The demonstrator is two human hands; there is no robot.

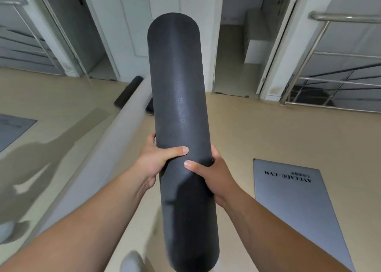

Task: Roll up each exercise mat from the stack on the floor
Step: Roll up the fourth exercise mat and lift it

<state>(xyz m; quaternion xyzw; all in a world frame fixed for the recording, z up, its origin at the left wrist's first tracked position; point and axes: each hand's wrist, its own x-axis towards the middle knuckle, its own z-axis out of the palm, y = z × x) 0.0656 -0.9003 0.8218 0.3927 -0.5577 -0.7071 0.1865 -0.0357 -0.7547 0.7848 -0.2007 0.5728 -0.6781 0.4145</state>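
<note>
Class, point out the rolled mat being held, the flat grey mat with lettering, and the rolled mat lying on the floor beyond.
held rolled mat (179, 98), head view, middle of its dark side.
flat grey mat (292, 205), head view, bare surface near the lettering.
far rolled mat (128, 92), head view, middle of its length.

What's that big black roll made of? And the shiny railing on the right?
The rolled black mat looks like soft foam or rubber: matte, finely pebbled skin with a dull sheen. The railing looks like polished metal, probably stainless steel: silvery round tube with bright highlights.
</note>
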